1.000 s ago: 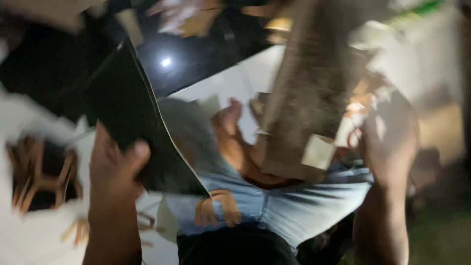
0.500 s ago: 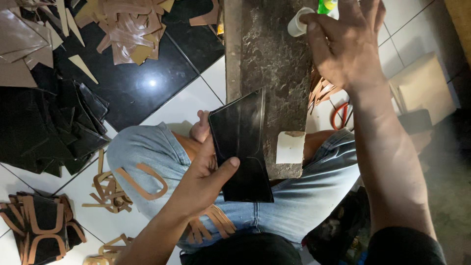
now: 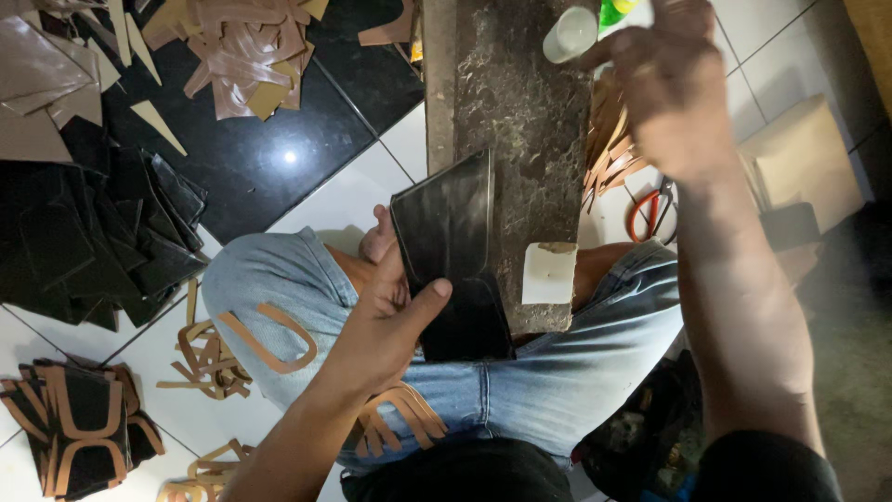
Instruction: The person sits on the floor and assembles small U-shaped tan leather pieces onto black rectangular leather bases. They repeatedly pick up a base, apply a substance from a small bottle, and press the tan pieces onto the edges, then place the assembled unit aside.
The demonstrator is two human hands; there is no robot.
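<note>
left hand (image 3: 386, 321) has its grip pinching a flat black leather piece (image 3: 451, 256) on the dark stone slab (image 3: 516, 121). right hand (image 3: 664, 88) reaches toward a small white cup (image 3: 570, 33); its grip i cannot tell.

Black leather piece (image 3: 451, 256) on the stone slab (image 3: 520, 130), scissors (image 3: 648, 212) right, scrap pile (image 3: 102, 232) left

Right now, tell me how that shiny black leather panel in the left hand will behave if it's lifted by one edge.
The shiny black leather panel looks fairly stiff: it stands flat, unsagging, under the left hand. Probably light, since a thumb grip steadies it. Its glossy face may be slippery.
</note>
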